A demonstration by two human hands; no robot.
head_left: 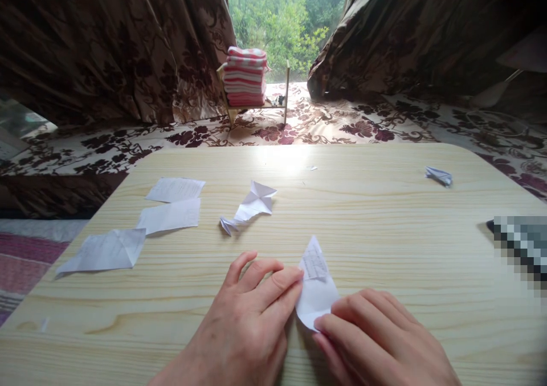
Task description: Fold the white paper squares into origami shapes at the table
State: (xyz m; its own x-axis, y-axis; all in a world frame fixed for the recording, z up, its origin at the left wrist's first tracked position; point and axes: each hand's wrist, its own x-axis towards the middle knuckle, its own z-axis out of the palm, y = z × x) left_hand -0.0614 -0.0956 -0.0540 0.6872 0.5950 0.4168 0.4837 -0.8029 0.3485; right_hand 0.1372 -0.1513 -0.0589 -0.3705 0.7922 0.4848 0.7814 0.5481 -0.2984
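A small white paper (316, 295) with a pointed top and a printed flap lies on the wooden table between my hands, its near edge curling up. My left hand (256, 312) presses its fingertips on the paper's left edge, fingers bent and close together. At the lower right corner, my right hand (371, 334) pinches the paper between thumb and forefinger. Beyond them sits a creased, folded paper (256, 200) with a small twisted end.
Paper sheets (171, 216) and a creased sheet (106, 251) lie at the left of the table (384, 226). A folded paper piece (439, 176) is at the far right, a pixelated object (521, 243) at the right edge. Behind stands a small rack with folded cloths (245, 78).
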